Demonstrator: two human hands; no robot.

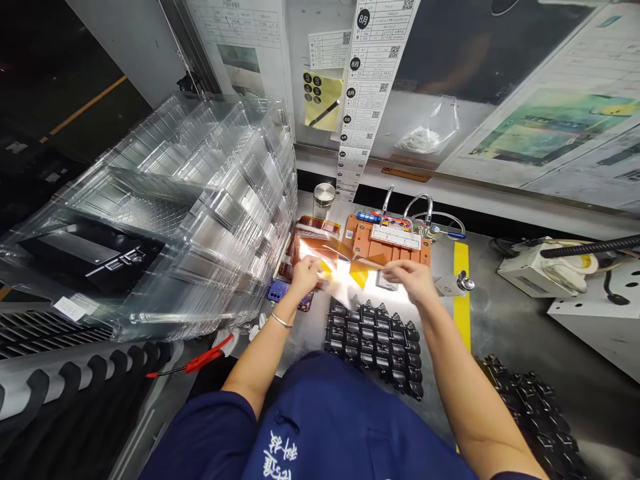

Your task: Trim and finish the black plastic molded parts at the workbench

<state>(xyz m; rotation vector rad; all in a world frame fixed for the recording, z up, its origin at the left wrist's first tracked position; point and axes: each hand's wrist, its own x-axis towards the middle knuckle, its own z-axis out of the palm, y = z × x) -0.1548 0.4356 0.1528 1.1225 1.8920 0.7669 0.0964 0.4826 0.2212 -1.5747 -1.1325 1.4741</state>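
Both my hands hold a thin amber film sheet (350, 267) above the metal bench. My left hand (306, 275) pinches its left side; a thin bracelet circles that wrist. My right hand (407, 277) grips the sheet's right end. The glare of a light on the film hides part of it. Just beneath my hands lies a black tray of small black parts (375, 343). Beyond the film stands an orange fixture (393, 243) with a white block and curved tubes on top.
A tall leaning stack of clear plastic trays (190, 213) fills the left. A small metal-lidded jar (324, 195) stands at the back. Red-handled tool (200, 360) lies near left. A yellow stripe (461, 293) runs down the bench. More black trays (535, 413) sit at right.
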